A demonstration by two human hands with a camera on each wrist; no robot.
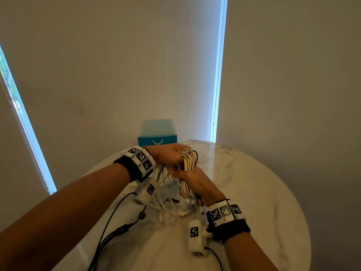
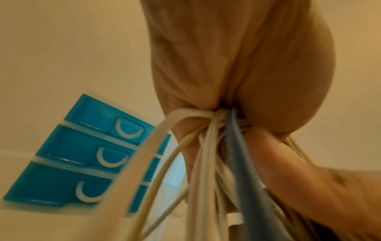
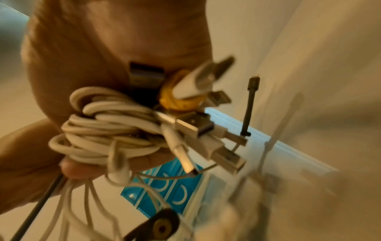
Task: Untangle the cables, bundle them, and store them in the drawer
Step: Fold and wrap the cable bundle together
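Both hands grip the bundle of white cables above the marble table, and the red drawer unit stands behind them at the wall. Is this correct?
Not quite: the drawer unit is blue, not red, as the head view and both wrist views show. The rest holds: the left hand and the right hand both grip the cable bundle above the marble table.

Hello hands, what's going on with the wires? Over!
Left hand and right hand both grip cable bundle. Loose ends dangle. Blue drawer unit shut, behind.
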